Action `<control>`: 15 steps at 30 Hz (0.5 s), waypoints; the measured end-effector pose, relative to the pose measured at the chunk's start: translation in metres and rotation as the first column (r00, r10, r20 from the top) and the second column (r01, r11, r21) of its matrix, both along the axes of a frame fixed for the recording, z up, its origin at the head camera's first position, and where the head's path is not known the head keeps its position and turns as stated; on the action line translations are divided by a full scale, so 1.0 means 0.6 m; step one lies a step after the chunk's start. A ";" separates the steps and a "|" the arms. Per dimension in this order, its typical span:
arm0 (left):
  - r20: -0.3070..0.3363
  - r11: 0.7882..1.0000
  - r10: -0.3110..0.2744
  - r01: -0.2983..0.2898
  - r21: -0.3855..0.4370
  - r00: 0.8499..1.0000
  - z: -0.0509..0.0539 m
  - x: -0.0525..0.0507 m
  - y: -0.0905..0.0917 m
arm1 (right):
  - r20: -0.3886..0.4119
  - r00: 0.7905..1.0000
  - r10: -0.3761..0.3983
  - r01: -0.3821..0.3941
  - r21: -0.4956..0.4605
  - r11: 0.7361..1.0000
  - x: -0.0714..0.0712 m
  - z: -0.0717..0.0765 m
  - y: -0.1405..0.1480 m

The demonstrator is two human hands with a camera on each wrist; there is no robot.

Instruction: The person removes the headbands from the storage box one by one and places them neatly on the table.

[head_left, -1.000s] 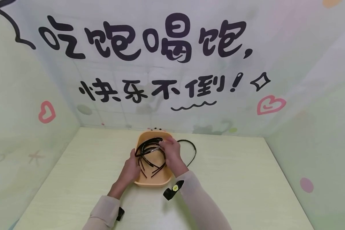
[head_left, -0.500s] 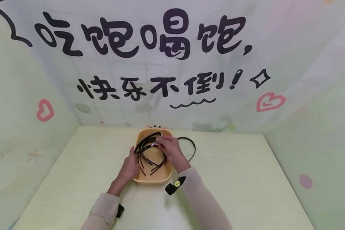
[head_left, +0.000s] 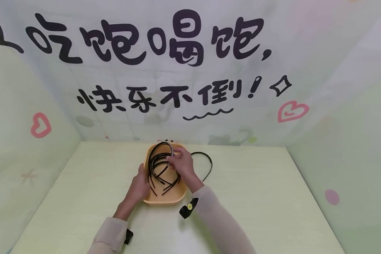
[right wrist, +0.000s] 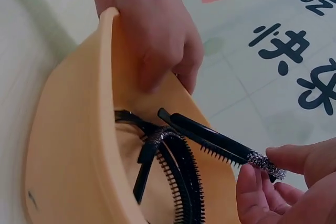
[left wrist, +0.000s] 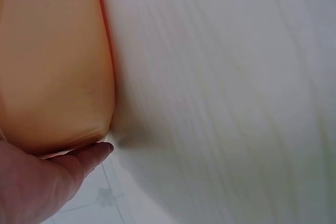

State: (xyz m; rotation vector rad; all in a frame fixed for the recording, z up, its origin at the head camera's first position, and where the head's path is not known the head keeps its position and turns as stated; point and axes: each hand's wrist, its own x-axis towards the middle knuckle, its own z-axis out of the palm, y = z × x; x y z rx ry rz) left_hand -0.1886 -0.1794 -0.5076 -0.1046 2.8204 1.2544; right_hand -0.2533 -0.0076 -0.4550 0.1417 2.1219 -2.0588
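My right hand (head_left: 182, 164) pinches a black toothed headband (right wrist: 212, 139) by a stretch set with sparkling stones, thumb on one side and fingers on the other. The headband is raised over an orange plastic bin (head_left: 165, 203). Inside the bin lie several more black toothed headbands (right wrist: 184, 177), overlapping one another. My left hand (head_left: 140, 183) grips the bin's left wall, its thumb over the rim on the inside, as the right wrist view shows. In the left wrist view, that hand's fingers lie against the bin's outer wall (left wrist: 58, 61).
Another black headband (head_left: 211, 164) lies on the pale table (head_left: 247, 197), just right of the bin. Behind the bin rises a printed back wall (head_left: 152, 123) with dark lettering, and side walls flank the table.
The pinched headband has been lifted and turned, so its arch stands higher above the others. The left hand keeps its grip on the bin. The head view has shifted slightly.
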 end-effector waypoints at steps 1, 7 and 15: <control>-0.002 1.000 0.000 0.000 -0.001 1.000 0.000 0.000 -0.001 | -0.017 1.000 -0.013 0.013 0.016 1.000 -0.001 0.002 0.002; -0.010 1.000 0.000 0.000 -0.005 1.000 -0.001 0.000 -0.004 | -0.088 0.995 -0.045 0.054 0.106 0.993 -0.011 0.009 0.019; 0.003 1.000 -0.004 0.004 0.007 1.000 -0.001 0.002 0.000 | -0.180 0.983 -0.046 0.078 0.175 0.981 -0.023 -0.002 0.064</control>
